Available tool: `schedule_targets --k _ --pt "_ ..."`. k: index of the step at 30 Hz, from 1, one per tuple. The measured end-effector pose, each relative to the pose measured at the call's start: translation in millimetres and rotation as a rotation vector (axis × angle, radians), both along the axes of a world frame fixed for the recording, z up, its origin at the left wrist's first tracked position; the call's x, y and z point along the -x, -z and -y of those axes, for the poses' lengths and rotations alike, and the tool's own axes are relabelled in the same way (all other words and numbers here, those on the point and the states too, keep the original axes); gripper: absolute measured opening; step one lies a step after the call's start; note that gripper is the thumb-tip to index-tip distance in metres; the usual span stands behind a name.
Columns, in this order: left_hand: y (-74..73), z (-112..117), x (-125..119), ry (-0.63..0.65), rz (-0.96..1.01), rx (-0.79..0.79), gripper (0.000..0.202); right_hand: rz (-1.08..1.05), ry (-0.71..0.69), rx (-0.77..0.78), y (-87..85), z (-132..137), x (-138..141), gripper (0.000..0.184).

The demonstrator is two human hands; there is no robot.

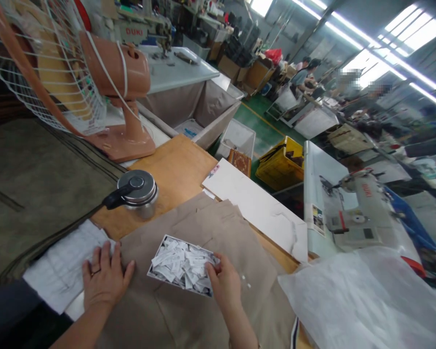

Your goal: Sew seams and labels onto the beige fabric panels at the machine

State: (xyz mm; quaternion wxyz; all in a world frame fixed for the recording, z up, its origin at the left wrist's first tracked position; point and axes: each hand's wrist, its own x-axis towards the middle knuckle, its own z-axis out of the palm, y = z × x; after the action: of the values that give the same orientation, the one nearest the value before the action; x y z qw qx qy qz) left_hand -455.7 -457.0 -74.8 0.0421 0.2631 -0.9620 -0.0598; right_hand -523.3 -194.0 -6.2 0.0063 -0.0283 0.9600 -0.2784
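Observation:
My left hand (pixel 103 278) lies flat with its fingers spread, partly on a folded white cloth (pixel 63 269) and partly on brown fabric. A ring is on one finger. My right hand (pixel 227 286) grips the right end of a shallow white box (pixel 178 287), its thumb and fingers at the edge. The box is full of small white printed labels (pixel 179 261). Beneath it are layered pieces of brown fabric (pixel 199 228). Whether the box rests on the fabric or is slightly raised, I cannot tell.
A metal lidded pot (pixel 140 191) with a black handle stands on the wooden table (pixel 174 162). Behind it is a brown fan (pixel 119 72). A white board (pixel 254 203), a sewing machine (pixel 366 203) and a translucent plastic bag (pixel 366 295) lie rightward. Several people sit farther back.

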Motion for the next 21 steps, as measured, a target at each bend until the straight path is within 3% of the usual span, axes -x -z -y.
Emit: schedule_targets --k 3,7,11,15,18,21 --pt "-0.2 1 1 -0.017 0.06 0.023 0.061 -0.08 -0.081 -0.117 2.2 2 -7 0.027" --pt "-1.6 2 0 -0.015 0.052 0.022 0.062 -0.17 -0.406 -0.127 -11.9 18 -22 0.026" --pt "1.7 3 -1 -0.005 0.021 0.027 0.063 -0.062 -0.623 -0.237 -2.3 38 -26 0.059" --pt "5.3 5 -2 -0.011 0.029 0.032 0.063 0.084 -0.681 -0.248 5.4 42 -21 0.063" --pt "6.6 6 -3 -0.007 0.019 0.05 0.061 0.036 -0.666 -0.201 -6.5 38 -19 0.065" --pt "7.9 7 -4 0.001 0.011 0.042 0.061 -0.124 -0.624 -0.106 -19.4 26 -17 0.047"
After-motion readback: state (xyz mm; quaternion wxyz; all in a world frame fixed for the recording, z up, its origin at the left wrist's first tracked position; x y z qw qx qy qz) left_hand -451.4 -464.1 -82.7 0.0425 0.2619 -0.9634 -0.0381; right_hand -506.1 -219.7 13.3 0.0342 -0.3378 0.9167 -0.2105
